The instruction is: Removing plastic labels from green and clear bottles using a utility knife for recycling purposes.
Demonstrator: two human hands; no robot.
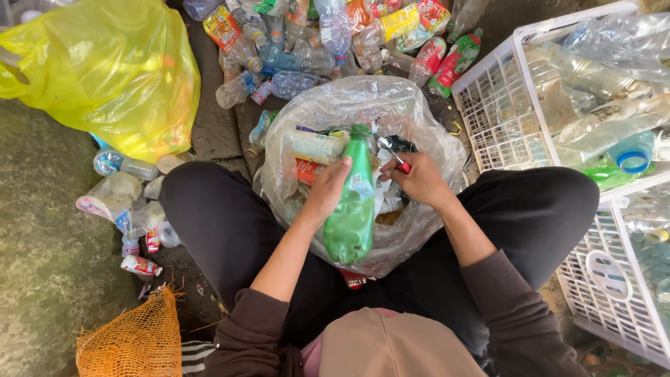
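Here the left hand [326, 190] is curled around a green plastic bottle [351, 202] and holds it tight by its side. The bottle stands almost straight up and down in the picture, with its cap end far from the person and its flat bottom close to the body. The right hand [421, 180] is just beside the bottle, on its right. Its fingers are pinched shut on a small tool with a red handle [403, 166], and the tool's tip points left, toward the bottle's label. So the bottle lies left of the right hand, very near, and the left hand is the one touching it.

Both hands are over a clear plastic bag [419, 132] that sits between the person's knees. It has scraps and old labels inside.

Past the bag's far edge lies a pile of empty bottles [307, 49] on the ground. A white plastic basket [499, 112] full of clear bottles is on the right. A yellow bag [118, 70] is in the top left corner, and an orange net sack [132, 342] is at the bottom left. The ground is dark and dirty.
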